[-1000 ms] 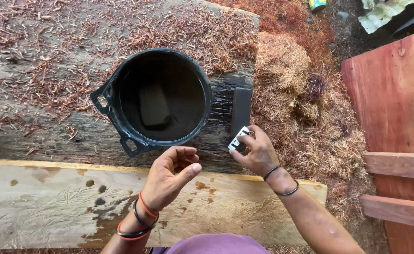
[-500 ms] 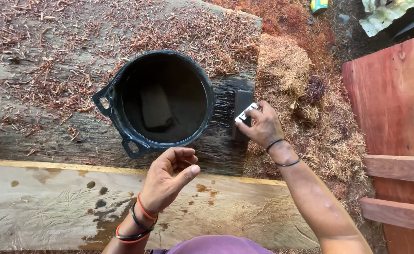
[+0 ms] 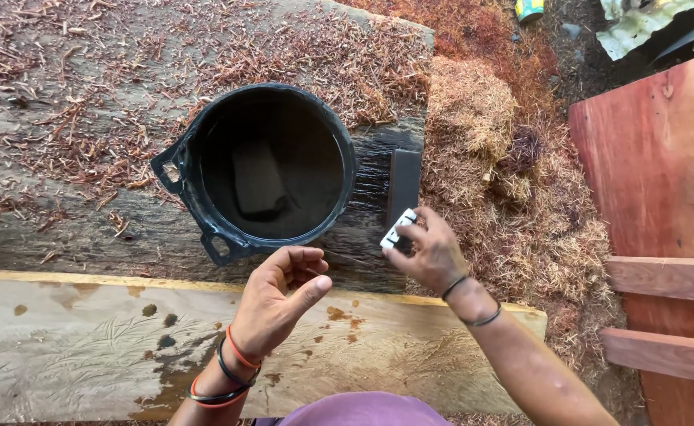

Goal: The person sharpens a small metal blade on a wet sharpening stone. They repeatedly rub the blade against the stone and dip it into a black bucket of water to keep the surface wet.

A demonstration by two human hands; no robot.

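Outdoors, right hand [image 3: 430, 256] pinches small white object [image 3: 398, 229], possibly a chalk-line reel, beside black bucket [image 3: 264, 170] on sawdust-strewn log [image 3: 86, 118]. Left hand [image 3: 280, 304] hangs loosely curled, empty, over pale plank [image 3: 86, 339].

Left hand [image 3: 280, 296] held near middle, palm up, fingers loosely curled, nothing gripped. Bands worn on left wrist. Right hand [image 3: 430, 252] held further right, fingers pinched tight together. Right forearm stretched toward near right corner.

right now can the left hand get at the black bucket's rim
Probably yes. The left hand is empty, fingers curled, just short of the black bucket, with only bare log between them. The right hand, pinching a small white object, stays off to the side.
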